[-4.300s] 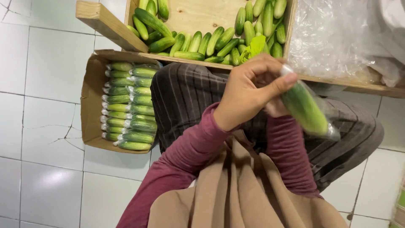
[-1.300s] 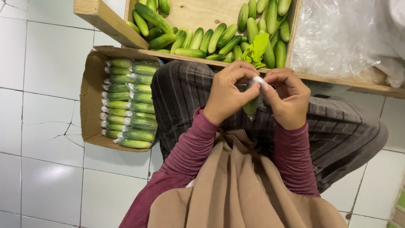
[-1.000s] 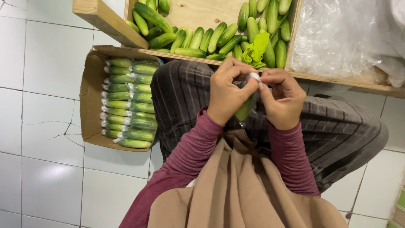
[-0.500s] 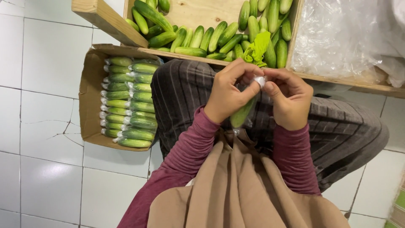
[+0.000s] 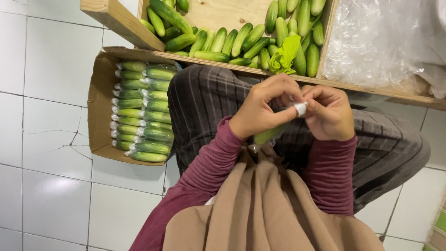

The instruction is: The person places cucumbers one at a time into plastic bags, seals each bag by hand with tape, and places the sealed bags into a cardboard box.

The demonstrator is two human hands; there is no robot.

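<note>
My left hand (image 5: 263, 108) and my right hand (image 5: 329, 111) meet over my lap. Between them hangs a green cucumber in a clear plastic bag (image 5: 268, 135), tilted down toward my left. Both hands pinch the twisted white end of the bag (image 5: 300, 108) at its top. Most of the cucumber is hidden behind my left hand. I sit with striped trousers (image 5: 204, 102) under the hands.
A cardboard box (image 5: 99, 111) on the white tiled floor at my left holds two rows of bagged cucumbers (image 5: 144, 111). A wooden crate (image 5: 218, 14) ahead holds several loose cucumbers (image 5: 241, 42). Clear plastic sheeting (image 5: 381, 42) lies at the right.
The right hand held the bagged cucumber up alone; now both hands are together at the bag's end, and the cucumber has tilted down to the left.
</note>
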